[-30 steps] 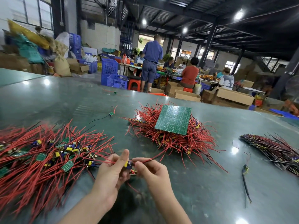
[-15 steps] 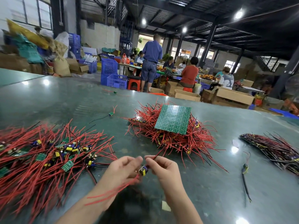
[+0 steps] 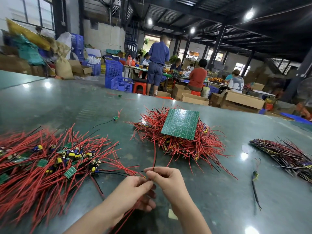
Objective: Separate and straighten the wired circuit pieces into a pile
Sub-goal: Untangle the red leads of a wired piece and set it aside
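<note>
My left hand [image 3: 133, 193] and my right hand [image 3: 166, 180] meet at the front middle of the table and both pinch one wired circuit piece [image 3: 155, 156]. Its red and black wires rise straight up from my right fingers; more red wire trails down under my left palm. The board itself is hidden between my fingers. A loose spread of red-wired pieces [image 3: 42, 159] lies to the left. A tangled heap [image 3: 177, 144] sits ahead with a green circuit panel [image 3: 180, 123] on top.
A neat dark bundle of pieces [image 3: 285, 152] lies at the right. Single stray pieces rest at the right front [image 3: 255, 176] and farther back [image 3: 115, 117]. The green table [image 3: 219, 200] ends ahead; people work among boxes and blue crates [image 3: 120, 83] beyond.
My hands have drawn the piece's wires out: the wires that hung bent between my fingers now stand upright from my right hand, and both hands sit a little farther right.
</note>
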`<act>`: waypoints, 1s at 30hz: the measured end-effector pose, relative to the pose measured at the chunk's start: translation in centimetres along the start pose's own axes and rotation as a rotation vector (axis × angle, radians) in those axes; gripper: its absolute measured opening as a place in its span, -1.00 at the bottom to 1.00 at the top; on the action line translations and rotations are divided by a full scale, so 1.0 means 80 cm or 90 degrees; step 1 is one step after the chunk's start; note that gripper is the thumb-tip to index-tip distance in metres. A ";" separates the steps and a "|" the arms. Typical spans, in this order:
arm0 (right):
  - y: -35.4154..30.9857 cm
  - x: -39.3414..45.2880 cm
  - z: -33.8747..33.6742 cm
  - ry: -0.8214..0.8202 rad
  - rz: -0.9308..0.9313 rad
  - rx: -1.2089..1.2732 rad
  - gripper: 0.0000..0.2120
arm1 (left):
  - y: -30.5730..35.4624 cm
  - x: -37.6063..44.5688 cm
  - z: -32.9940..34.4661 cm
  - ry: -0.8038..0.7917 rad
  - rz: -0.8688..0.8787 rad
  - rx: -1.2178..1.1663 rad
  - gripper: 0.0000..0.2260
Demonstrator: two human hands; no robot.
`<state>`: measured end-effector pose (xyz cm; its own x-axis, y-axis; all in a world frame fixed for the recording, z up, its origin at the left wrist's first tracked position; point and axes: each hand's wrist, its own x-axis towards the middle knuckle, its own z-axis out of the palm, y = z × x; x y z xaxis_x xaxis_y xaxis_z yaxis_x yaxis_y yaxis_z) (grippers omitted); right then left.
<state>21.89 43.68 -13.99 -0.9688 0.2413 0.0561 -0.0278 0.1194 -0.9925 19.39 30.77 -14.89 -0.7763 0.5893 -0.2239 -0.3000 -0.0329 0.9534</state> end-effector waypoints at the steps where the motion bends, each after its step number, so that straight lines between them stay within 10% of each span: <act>1: 0.001 0.001 0.001 -0.001 0.016 0.044 -0.89 | 0.001 0.000 0.000 -0.008 0.003 -0.017 -0.85; 6: 0.008 0.004 0.017 0.025 0.142 0.399 -0.88 | 0.014 -0.002 -0.007 -0.080 -0.033 -0.190 -0.81; 19: 0.009 0.010 0.003 0.162 0.044 0.322 -0.92 | 0.019 -0.006 -0.008 -0.072 -0.119 -0.068 -0.86; 30: 0.018 0.013 0.021 0.212 0.108 0.462 -0.86 | 0.010 0.000 -0.007 0.055 0.043 0.124 -0.65</act>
<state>20.47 42.50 -15.50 -0.8532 0.4875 -0.1855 -0.1506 -0.5707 -0.8072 18.86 30.25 -14.25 -0.8379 0.5198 -0.1662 -0.1392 0.0909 0.9861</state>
